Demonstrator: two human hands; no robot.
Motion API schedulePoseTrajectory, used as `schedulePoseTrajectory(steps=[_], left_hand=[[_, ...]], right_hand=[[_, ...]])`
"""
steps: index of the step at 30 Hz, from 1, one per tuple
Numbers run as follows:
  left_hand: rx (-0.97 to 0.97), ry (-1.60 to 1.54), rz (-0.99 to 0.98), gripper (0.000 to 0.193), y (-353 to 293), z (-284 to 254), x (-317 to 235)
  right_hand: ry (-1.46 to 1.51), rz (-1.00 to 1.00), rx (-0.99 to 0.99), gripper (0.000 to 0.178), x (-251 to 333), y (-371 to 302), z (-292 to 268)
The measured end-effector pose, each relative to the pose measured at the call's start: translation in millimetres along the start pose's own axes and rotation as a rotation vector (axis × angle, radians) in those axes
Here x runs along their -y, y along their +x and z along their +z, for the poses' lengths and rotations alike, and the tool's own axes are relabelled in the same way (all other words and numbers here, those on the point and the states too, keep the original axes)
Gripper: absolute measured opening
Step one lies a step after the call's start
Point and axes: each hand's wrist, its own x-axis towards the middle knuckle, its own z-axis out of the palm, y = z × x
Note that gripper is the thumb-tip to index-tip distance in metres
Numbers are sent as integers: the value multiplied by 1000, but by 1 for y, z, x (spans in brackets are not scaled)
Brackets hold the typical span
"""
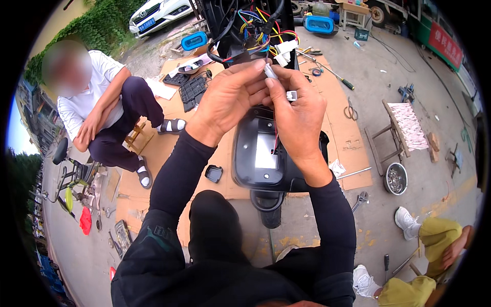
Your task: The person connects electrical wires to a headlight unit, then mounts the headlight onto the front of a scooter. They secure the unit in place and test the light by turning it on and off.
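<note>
White connector (269, 71) pinched b/w fingertips of L hand (222, 97) & R hand (303, 110), up over cardboard (340, 130) toward its far edge; prob. light, stiff, slightly slick plastic, could crack if forced, so best gripped by housing sides, not ends.

A wrench (361, 199), exposed wiring (262, 31) and parked car (162, 18) show an outdoor workshop.

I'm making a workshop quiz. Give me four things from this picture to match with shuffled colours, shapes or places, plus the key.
1. small pale piece
2. metal bowl
3. woven stool
4. wires

A. pink and white on top
B. red, yellow, blue
C. round, silver
D. held between left hand and right hand

1-D; 2-C; 3-A; 4-B
</note>
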Motion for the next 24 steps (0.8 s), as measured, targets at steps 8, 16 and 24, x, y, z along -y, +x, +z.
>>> schedulePoseTrajectory(steps=[8,16,24], left_hand=[[3,28,8,27,-2,4,1],[-25,23,59,28,-4,12,-4],[-113,-113,84,24,0,24,0]], right_hand=[[-165,-132,-39,21,4,4,6],[77,142,164,31,25,-10,-22],[293,328,67,24,26,-8,-32]])
